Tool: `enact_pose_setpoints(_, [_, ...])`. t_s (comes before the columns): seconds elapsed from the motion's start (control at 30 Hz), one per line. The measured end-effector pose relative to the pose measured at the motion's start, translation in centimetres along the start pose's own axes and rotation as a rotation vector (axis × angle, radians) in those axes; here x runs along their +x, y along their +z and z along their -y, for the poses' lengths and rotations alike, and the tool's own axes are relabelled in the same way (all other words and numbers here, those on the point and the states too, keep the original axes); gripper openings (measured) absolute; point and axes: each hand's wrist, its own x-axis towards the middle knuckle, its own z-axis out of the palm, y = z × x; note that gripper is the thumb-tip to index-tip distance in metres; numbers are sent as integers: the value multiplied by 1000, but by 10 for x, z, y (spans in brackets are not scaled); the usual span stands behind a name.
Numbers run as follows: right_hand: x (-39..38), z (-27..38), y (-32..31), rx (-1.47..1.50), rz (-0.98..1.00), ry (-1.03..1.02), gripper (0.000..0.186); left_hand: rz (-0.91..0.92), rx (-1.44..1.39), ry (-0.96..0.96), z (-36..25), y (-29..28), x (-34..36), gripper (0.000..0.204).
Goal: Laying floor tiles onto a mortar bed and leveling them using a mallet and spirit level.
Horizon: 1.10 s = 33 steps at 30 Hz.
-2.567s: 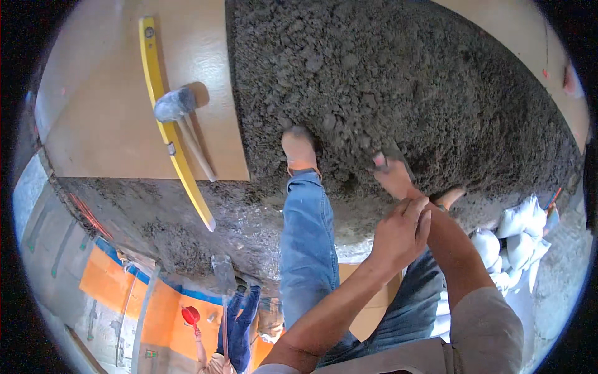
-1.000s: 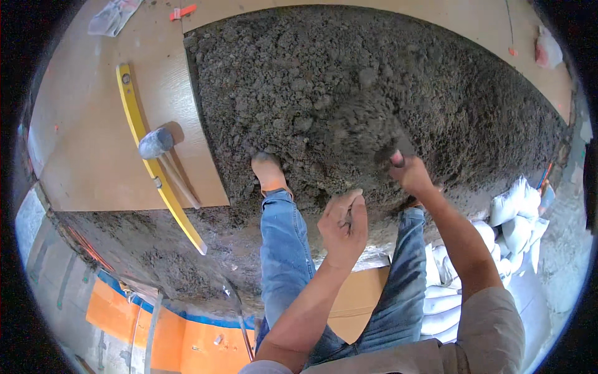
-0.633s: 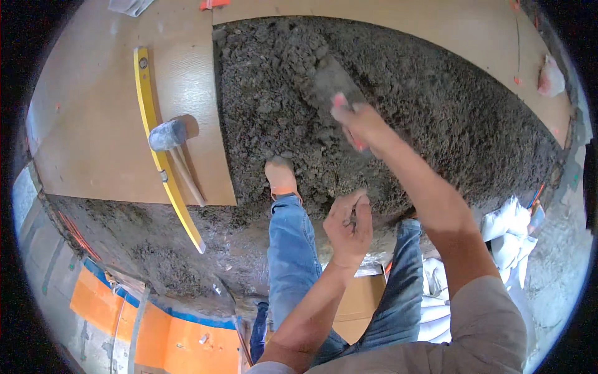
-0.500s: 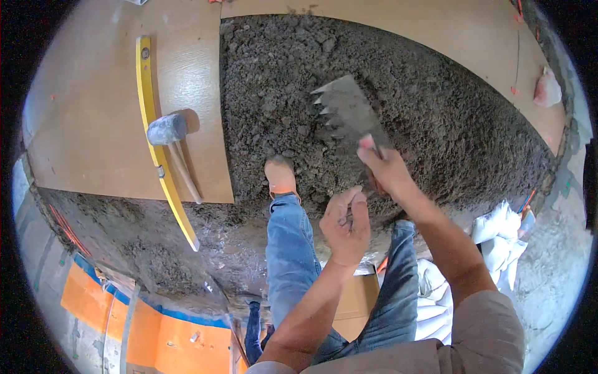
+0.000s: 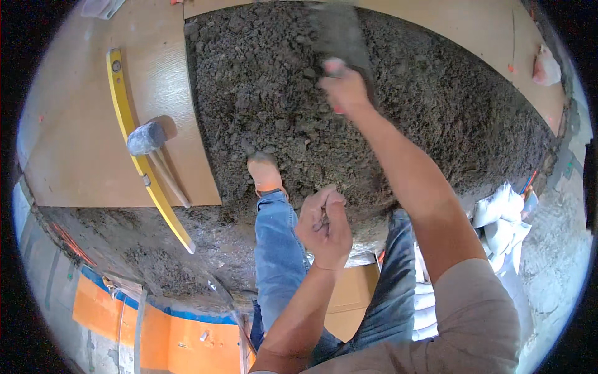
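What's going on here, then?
A person has a trowel in the right hand, its blade blurred at the far side of a bed of dark, crumbly mortar-like material. The left hand is held loosely curled nearer the body, with nothing visible in it. To the person's left, a mallet lies with its head on a yellow spirit level, whose near end juts past the edge of a large tan slab.

Panel (image 5: 177,84): kinda shiny glare, 10 o'clock
Mallet (image 5: 145,139): shadow toward 2 o'clock
Trowel (image 5: 344,38): smeary motion blur, 12 o'clock
Level (image 5: 123,109): fisheye-bent, 9 o'clock
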Motion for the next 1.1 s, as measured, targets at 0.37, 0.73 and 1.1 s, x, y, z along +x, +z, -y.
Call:
enact_pose_setpoints(0.37, [-5, -33, -61, -74, -143, -26, 40, 45, 10, -122, 8, 24, -16, 16])
enact_pose_setpoints(0.73, [-26, -118, -188, -76, -446, 202, 20, 110, 23, -192, 12, 27, -24, 16])
enact_pose_setpoints(1.1, [-48, 16, 96, 74, 90, -67, 31, -138, -94, -121, -16, -3, 11, 16])
